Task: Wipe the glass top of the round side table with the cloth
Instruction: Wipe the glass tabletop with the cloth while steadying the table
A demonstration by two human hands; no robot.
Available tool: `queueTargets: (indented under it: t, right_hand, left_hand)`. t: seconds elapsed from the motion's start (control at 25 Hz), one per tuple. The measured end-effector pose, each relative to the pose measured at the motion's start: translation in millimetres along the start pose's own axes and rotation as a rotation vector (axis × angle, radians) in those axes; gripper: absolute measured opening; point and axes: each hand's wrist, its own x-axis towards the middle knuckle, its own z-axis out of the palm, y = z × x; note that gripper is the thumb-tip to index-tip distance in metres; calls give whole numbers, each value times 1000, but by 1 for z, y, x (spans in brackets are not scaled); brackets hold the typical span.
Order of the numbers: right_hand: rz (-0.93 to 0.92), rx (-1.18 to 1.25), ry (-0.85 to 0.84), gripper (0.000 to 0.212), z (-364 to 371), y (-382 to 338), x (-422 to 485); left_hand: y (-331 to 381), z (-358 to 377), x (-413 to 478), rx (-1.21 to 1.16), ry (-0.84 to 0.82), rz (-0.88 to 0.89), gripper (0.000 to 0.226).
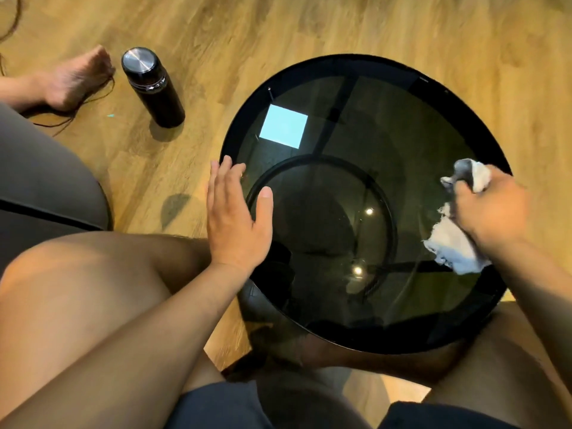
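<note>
Gripping a bunched white and grey cloth (452, 246), the right hand (492, 209) sits at the right side of the glass top (387, 134), just inside the black rim of the round table (309, 69). The fingers are curled round the cloth. One grey end sticks out on the far side of the fist, and a white tail spreads on the glass on the near side, under the wrist.

The left hand (235, 218) is open at the left side of the table, palm down, with straight fingers pointing away and the thumb spread out over the glass. It lies across the rim; whether it presses on the glass or floats just above it cannot be told.

The glass is dark and see-through. A black ring (325, 161) of the frame shows below it, and a bright square and two small spots of light are mirrored in it.

The person's bare thighs (93, 289) flank the near side of the table, with dark shorts (216, 404) at the near edge of the view. On the wooden floor (309, 23), far left of the table and well apart from it, a black flask (153, 88) with a metal cap stands upright. Left of it lies a bare foot (74, 78). A grey cushion (40, 168) fills the left edge.
</note>
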Motion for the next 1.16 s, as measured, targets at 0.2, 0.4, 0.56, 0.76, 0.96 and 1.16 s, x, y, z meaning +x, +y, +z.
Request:
queueTargets:
  t: [0.2, 0.4, 0.56, 0.76, 0.96, 1.16]
  right_hand:
    - [-144, -14, 2, 28, 19, -123, -45]
    - [-614, 226, -244, 19, 50, -261, -97]
    - [-854, 205, -278, 17, 49, -232, -72]
    - [-275, 52, 3, 37, 5, -14, -12]
    - [105, 66, 63, 41, -2, -7, 24]
    - [-283, 94, 11, 21, 39, -187, -22]
  left_hand:
    - [1, -1, 0, -57, 18, 1, 56]
    - [-4, 0, 0, -263, 142, -89, 62]
    - [1, -2, -3, -192, 45, -124, 63]
    - [4, -2, -2, -55, -4, -105, 60]
    - [2, -2, -4, -36, -28, -97, 61]
    - [3, -2, -3, -51, -34, -83, 64]
